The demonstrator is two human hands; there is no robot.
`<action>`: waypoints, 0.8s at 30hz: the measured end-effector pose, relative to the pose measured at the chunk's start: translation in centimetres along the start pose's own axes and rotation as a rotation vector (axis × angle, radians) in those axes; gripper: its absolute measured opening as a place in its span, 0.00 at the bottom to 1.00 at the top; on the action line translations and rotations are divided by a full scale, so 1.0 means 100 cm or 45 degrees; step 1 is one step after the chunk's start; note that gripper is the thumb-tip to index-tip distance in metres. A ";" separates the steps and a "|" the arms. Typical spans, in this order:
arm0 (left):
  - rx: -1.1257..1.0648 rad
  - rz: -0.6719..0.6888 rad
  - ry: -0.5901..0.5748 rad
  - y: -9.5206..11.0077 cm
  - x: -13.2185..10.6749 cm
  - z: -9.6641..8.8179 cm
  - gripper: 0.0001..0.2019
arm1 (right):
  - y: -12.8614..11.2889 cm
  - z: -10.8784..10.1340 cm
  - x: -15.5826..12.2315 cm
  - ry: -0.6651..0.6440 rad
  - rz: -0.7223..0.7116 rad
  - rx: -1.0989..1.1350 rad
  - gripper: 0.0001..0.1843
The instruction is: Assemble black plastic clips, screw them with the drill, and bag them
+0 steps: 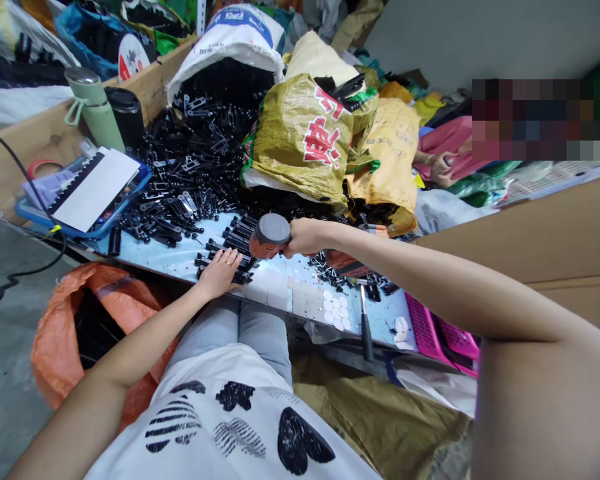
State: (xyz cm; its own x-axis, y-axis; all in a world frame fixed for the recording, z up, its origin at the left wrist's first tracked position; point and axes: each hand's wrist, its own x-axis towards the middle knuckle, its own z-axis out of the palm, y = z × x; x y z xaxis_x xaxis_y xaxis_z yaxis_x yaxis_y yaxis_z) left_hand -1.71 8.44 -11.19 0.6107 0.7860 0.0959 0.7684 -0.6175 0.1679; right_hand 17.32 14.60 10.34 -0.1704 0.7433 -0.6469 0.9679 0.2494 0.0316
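My right hand (304, 237) is wrapped round the handle of an orange and grey cordless drill (270, 235). The drill is over a row of black plastic parts (236, 235) laid side by side on the light blue tabletop (155, 255). Its tip is hidden from me. My left hand (221, 272) lies flat on the near end of that row, fingers stretched out. A large heap of black plastic pieces (190, 167) spreads behind the row.
Full sacks, one of them yellow (300, 140), stand at the back. At the left are a blue tray (87, 230) and a green bottle (93, 107). A hammer-like tool (366, 327) overhangs the front edge near a pink basket (425, 327). Another person's hand (441, 170) shows far right.
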 end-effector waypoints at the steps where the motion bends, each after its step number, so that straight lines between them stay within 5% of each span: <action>1: 0.000 0.001 0.004 0.000 0.000 0.000 0.40 | -0.002 0.002 0.001 -0.027 0.001 0.006 0.10; 12: -0.021 0.003 0.060 0.003 -0.001 -0.001 0.40 | -0.012 0.015 -0.020 0.072 -0.078 -0.124 0.13; 17: -0.015 0.003 0.031 0.001 0.000 0.003 0.40 | -0.026 0.017 -0.040 -0.085 -0.129 -0.019 0.13; 24: -0.008 0.024 0.076 0.002 -0.002 0.001 0.38 | -0.029 0.027 -0.021 -0.124 -0.122 -0.020 0.14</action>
State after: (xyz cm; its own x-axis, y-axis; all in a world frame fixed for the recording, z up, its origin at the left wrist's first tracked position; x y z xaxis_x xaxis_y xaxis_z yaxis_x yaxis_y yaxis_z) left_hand -1.61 8.14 -11.28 0.6126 0.7745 0.1575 0.7554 -0.6324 0.1716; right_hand 15.34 10.62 9.60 -0.2421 0.6522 -0.7184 0.9449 0.3265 -0.0221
